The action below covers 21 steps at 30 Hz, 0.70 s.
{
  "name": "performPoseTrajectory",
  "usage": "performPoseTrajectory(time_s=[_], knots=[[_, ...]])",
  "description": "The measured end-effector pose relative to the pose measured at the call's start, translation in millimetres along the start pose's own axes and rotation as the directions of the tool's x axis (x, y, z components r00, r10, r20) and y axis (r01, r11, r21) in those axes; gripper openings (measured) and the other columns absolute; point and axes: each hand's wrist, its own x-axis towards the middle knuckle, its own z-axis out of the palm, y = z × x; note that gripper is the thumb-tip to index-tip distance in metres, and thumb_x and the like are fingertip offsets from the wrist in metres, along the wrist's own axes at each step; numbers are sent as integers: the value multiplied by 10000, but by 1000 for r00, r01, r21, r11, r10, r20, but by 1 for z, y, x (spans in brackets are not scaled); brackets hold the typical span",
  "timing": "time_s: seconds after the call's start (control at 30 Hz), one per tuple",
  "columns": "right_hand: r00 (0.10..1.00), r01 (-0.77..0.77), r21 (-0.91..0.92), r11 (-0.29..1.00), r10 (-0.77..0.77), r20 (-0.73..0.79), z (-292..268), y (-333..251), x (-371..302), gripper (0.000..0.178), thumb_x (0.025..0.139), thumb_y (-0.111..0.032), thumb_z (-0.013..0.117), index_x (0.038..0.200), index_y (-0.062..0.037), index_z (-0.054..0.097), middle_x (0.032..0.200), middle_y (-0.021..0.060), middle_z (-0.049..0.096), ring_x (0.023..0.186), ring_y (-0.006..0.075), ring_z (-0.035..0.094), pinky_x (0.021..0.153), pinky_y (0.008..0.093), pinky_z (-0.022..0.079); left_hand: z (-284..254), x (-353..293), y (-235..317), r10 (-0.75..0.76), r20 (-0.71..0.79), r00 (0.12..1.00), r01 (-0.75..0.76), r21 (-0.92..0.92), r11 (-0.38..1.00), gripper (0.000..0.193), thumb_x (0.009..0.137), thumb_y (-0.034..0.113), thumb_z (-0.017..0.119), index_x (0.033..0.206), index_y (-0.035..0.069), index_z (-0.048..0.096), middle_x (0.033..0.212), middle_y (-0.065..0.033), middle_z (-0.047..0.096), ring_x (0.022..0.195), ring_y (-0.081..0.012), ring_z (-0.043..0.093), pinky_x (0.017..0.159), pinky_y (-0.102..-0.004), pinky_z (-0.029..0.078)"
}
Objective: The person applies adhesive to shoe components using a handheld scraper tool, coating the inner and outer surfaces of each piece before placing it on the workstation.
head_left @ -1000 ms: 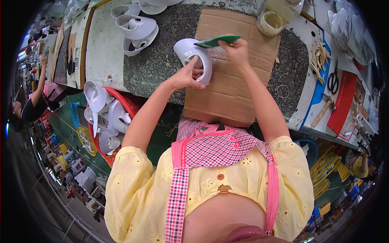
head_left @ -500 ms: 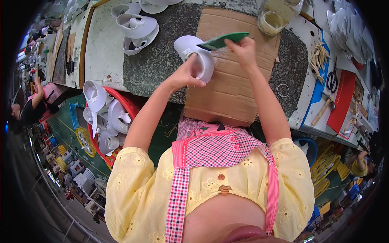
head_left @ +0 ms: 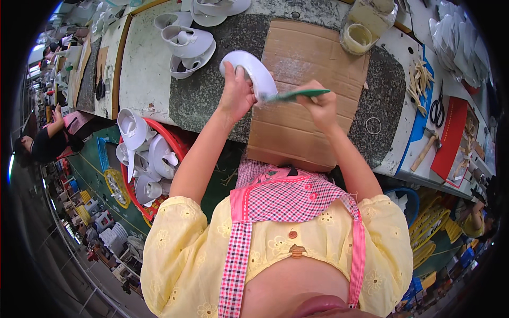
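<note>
My left hand (head_left: 237,94) grips a white curved shell-like piece (head_left: 249,67) from its near left side, thumb up along its edge. The piece is tilted above the left edge of a cardboard sheet (head_left: 297,139). In my right hand (head_left: 319,105) is a flat green brush (head_left: 295,95), with fingers closed round its handle end. The brush points left, and its blurred tip is at the lower right edge of the white piece; whether they touch I cannot tell.
A glue pot (head_left: 358,38) stands beyond the cardboard. Similar white pieces (head_left: 190,43) sit at the back left, and more fill a red basket (head_left: 177,139). Scissors (head_left: 437,110), a hammer (head_left: 426,150) and a red box (head_left: 449,139) lie right. A person (head_left: 45,139) is at far left.
My right hand has moved down, bringing the brush from above to the white piece's lower right edge. My left hand has shifted left and turned the piece.
</note>
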Motion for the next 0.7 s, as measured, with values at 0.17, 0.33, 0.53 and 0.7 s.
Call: performPoseTrajectory(time_s=[0.17, 0.33, 0.53, 0.7], knots=[[942, 78, -231, 970, -147, -301, -69, -19, 44, 114, 682, -93, 677, 687, -18, 591, 594, -13, 544, 541, 69, 456, 493, 220, 359, -27, 8, -5, -6, -63, 998, 12, 93, 996, 452, 833, 415, 456, 1008, 0, 487, 870, -99, 548, 799, -192, 524, 712, -295, 433], [906, 154, -939, 306, -423, 10, -176, 44, 91, 148, 730, -136, 613, 867, -79, 613, 830, 88, 614, 760, 264, 551, 725, 337, 424, -6, 36, -24, 408, 167, 897, -245, 958, 147, 344, 705, 381, 540, 798, 52, 577, 838, -127, 556, 788, -271, 537, 692, -394, 433], [857, 213, -782, 586, -496, -138, -187, 22, 100, 158, 753, -113, 624, 775, 41, 597, 643, 112, 574, 538, 177, 501, 512, 279, 412, -39, 21, -25, 41, 593, 804, -474, 681, -558, 280, 691, 282, 566, 829, 42, 521, 682, -138, 540, 818, -230, 542, 657, -400, 413], [914, 32, -982, 188, -403, -47, -246, 55, 64, 248, 746, -162, 644, 694, 67, 567, 587, 90, 556, 461, 155, 447, 456, 304, 403, -14, 6, -16, 188, 345, 920, -325, 936, -133, 319, 672, 188, 562, 916, 25, 439, 748, -152, 548, 723, -265, 551, 633, -409, 419]])
